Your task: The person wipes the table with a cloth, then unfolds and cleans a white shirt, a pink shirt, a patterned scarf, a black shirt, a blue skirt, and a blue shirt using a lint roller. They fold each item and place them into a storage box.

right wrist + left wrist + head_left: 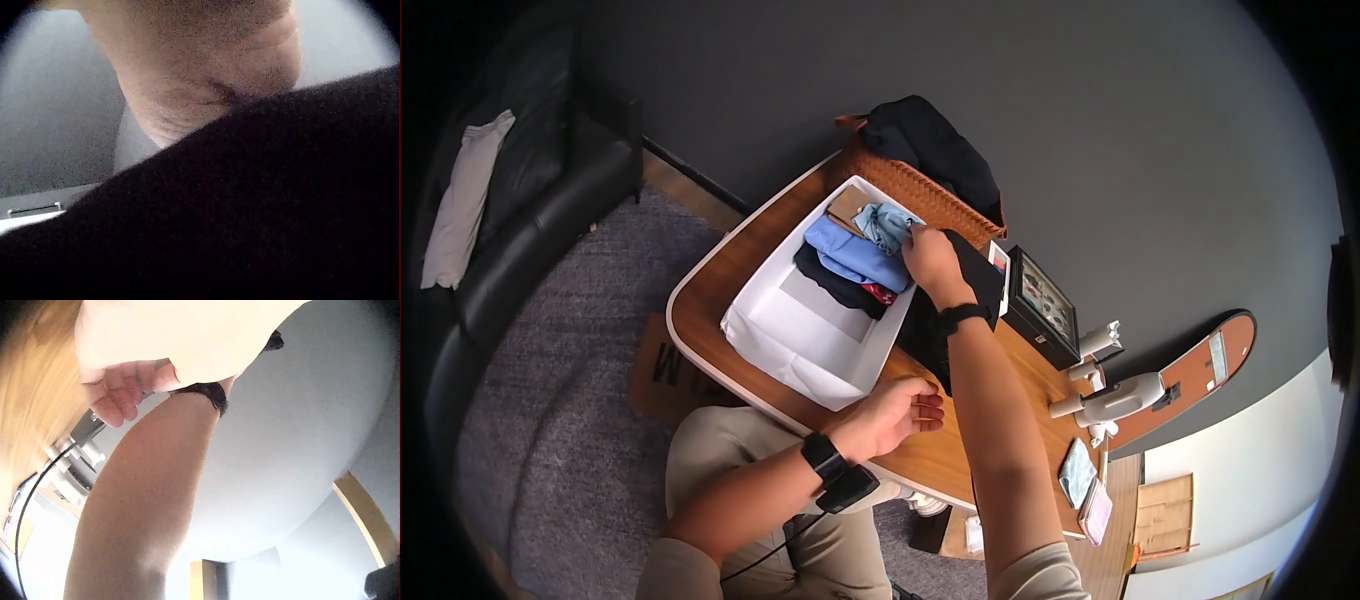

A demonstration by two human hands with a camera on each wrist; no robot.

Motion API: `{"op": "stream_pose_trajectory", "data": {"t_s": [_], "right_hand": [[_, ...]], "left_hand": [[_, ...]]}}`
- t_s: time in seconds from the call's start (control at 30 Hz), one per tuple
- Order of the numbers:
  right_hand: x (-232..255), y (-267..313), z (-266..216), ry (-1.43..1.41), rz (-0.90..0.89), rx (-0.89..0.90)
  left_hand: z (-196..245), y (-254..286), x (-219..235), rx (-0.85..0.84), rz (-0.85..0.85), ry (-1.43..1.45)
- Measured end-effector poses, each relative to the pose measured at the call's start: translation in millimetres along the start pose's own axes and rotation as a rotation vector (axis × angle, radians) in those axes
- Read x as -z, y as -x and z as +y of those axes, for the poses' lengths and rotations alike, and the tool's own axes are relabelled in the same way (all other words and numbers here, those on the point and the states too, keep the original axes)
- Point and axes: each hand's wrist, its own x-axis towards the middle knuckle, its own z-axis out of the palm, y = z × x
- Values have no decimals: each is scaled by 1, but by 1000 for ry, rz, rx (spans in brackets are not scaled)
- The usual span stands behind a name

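My right hand (pixel 935 265) reaches over the right rim of a white storage bin (pixel 745 300), its curled fingers gripping the edge of a bunched light blue garment (pixel 884 226). Black cloth (pixel 975 270) lies beside the bin, under that wrist; in the right wrist view the black cloth (pixel 250 200) hides the fingers. Inside the bin, a folded blue garment (pixel 850 250), a black one (pixel 832 284), a bit of red patterned cloth (pixel 881 293) and a brown piece (pixel 847 208) lie at the far end. My left hand (pixel 890 415) hovers by the near corner, fingers loosely curled, holding nothing.
The bin stands on a wooden table (pixel 700 290). Behind it is a woven basket (pixel 930 195) with dark cloth on top. A black display case (pixel 1042 305), white device (pixel 1125 398) and oval mirror (pixel 1215 365) stand rightward. A cardboard box (pixel 655 370) sits below.
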Motion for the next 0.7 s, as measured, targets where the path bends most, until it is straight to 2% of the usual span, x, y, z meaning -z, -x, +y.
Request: {"op": "stream_pose_trajectory", "data": {"t_s": [0.07, 0.13, 0.2, 0.27, 0.33, 0.4, 0.43, 0.47, 0.53, 0.57, 0.6, 0.67, 0.7], "right_hand": [[18, 7, -5, -120, 204, 17], [43, 29, -5, -449, 401, -53], [78, 63, -3, -614, 436, -213], [92, 108, 24, -1113, 398, -288], [105, 170, 33, -1496, 402, -312], [111, 229, 18, -1667, 464, -353], [103, 259, 21, -1724, 453, -446], [94, 289, 26, -1781, 445, -541], [68, 335, 35, -1756, 471, -732], [46, 360, 51, -1736, 510, -784], [35, 378, 58, -1726, 524, -854], [10, 418, 80, -1647, 471, -943], [1, 435, 89, -1647, 482, -956]], "left_hand": [[0, 0, 2, -4, -7, -20], [-4, 0, 2, 2, -19, -40], [-6, 0, 3, -12, -26, -62], [-8, 0, 3, -4, -31, -68], [-17, -4, 5, 12, -36, -76], [-35, -12, 15, -20, -138, -77], [-33, -4, 15, -54, -311, -51], [-37, -2, 13, -30, -310, -49], [-47, -2, 8, 87, -247, 93], [-54, -6, 3, 97, -115, -71], [-63, -8, 5, 112, -113, -74], [-77, -7, 5, 113, 18, -265], [-81, -3, 1, 144, 5, -246]]}}
